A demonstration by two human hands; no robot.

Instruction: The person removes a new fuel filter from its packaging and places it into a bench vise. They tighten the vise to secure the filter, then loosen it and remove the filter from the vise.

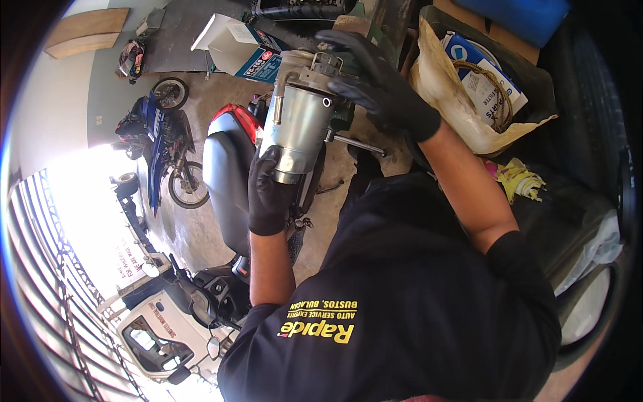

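A silver cylindrical motor-like metal part (295, 124), with a smaller solenoid-like piece and a fitting at its top, is held upright at the centre. My gloved left hand (270, 197) is closed around its lower end. My gloved right hand (385, 90) is at the upper right of the part, fingers apart and curved over its top; whether all the fingertips touch it is hard to tell. Just behind are green metal equipment with a bar handle (358, 144), probably a vise, and an open white and teal box (234, 50).
A scooter seat (228, 187) is below left of the part. A blue motorcycle (157, 154) and a white vehicle (154, 335) stand at left beside a barred gate (53, 268). At right are a bin (432, 80) with boxes and rope, a yellow rag (519, 181) and a blue container (509, 17).
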